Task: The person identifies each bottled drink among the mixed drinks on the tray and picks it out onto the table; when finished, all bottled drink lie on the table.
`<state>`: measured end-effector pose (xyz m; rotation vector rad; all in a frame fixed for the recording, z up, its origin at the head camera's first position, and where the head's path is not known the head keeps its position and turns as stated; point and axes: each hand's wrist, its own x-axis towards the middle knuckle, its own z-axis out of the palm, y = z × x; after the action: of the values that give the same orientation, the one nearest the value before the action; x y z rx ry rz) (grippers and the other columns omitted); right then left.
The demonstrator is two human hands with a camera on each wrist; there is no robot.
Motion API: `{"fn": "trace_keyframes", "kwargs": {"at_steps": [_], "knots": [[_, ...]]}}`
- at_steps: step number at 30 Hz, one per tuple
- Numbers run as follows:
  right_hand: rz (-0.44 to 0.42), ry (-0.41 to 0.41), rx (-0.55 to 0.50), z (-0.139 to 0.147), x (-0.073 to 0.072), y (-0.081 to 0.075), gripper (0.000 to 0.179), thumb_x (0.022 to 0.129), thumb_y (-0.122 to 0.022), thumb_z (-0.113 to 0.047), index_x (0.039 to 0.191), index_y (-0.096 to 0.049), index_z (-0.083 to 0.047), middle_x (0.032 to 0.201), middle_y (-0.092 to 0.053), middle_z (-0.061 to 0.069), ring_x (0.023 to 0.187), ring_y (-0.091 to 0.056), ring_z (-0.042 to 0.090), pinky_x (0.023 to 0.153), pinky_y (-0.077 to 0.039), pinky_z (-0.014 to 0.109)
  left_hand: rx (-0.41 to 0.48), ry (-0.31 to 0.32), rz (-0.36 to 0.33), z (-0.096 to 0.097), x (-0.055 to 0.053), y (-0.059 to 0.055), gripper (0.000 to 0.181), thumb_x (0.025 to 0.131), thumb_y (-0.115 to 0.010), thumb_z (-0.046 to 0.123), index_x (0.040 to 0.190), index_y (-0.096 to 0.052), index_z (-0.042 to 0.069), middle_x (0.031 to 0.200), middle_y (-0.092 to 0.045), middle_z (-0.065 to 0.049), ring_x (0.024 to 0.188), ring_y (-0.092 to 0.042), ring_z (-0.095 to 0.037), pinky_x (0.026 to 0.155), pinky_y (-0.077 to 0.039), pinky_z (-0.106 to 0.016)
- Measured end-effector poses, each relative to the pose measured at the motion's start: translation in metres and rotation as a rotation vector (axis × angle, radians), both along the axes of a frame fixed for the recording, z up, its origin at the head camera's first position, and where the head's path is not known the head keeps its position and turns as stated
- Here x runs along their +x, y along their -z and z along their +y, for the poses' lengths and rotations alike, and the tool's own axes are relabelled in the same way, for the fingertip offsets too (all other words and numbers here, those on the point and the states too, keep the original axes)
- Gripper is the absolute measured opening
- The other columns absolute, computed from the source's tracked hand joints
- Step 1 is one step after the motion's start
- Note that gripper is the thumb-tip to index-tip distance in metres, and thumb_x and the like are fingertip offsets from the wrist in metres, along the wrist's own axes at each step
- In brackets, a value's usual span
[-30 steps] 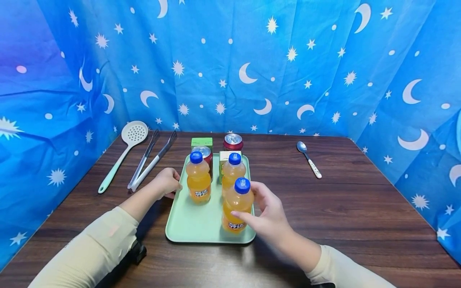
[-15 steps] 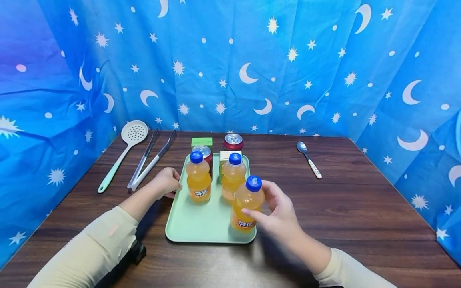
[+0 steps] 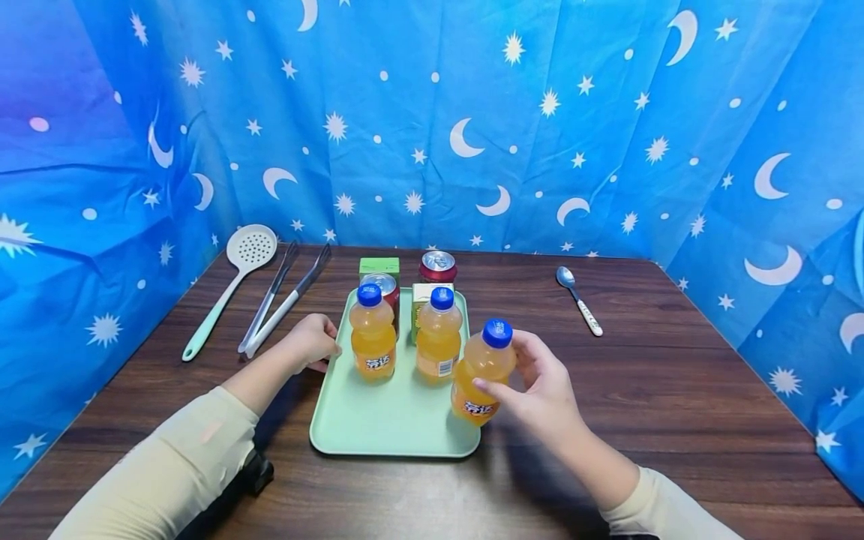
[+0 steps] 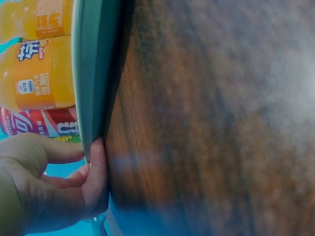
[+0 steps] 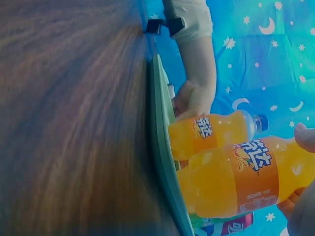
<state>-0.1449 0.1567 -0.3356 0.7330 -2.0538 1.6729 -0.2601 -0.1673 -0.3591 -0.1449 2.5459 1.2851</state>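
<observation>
My right hand (image 3: 543, 390) grips an orange soda bottle (image 3: 482, 375) with a blue cap, thumb in front. The bottle leans a little and hangs over the right rim of a pale green tray (image 3: 378, 435). My left hand (image 3: 310, 343) pinches the tray's left rim; the left wrist view shows the thumb inside and fingers (image 4: 97, 172) outside. Two more orange soda bottles stand on the tray, a left bottle (image 3: 373, 345) and a right bottle (image 3: 437, 345). Behind them are a red can (image 3: 394, 296) and a green-and-white carton (image 3: 420, 296), both partly hidden.
Farther back are a green box (image 3: 379, 266) and another red can (image 3: 438, 268), their lower parts hidden. Tongs (image 3: 286, 300) and a slotted spatula (image 3: 236, 277) lie left on the wooden table (image 3: 675, 390). A spoon (image 3: 579, 300) lies right. A patterned blue cloth (image 3: 513, 165) surrounds the table.
My right hand has carried its bottle rightward and slightly up, from over the tray's front right part to its right rim. The right standing bottle is now uncovered. My left hand stays put.
</observation>
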Motion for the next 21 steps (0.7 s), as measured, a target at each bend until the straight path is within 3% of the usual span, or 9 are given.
{"fn": "trace_keyframes", "kwargs": {"at_steps": [12,21], "knots": [[-0.072,0.096,0.037,0.013,-0.010,0.000,0.054,0.070,-0.077,0.008,0.118,-0.051,0.002,0.113,-0.059,0.009,0.105,-0.058,0.014,0.093,-0.045,0.025,0.000,-0.005,0.011,-0.001,-0.001,0.004,0.023,0.081,-0.062,-0.008,0.098,-0.048,-0.006,0.092,-0.050,-0.018,0.077,-0.059,-0.026,0.055,-0.056,-0.035],[-0.030,0.181,0.051,0.024,-0.025,-0.003,0.054,0.070,-0.076,0.008,0.118,-0.052,0.002,0.112,-0.060,0.009,0.104,-0.059,0.012,0.089,-0.046,0.022,0.003,-0.026,0.027,-0.001,-0.002,0.004,0.023,0.081,-0.062,-0.009,0.099,-0.049,-0.007,0.092,-0.050,-0.019,0.077,-0.060,-0.027,0.055,-0.056,-0.036]]}}
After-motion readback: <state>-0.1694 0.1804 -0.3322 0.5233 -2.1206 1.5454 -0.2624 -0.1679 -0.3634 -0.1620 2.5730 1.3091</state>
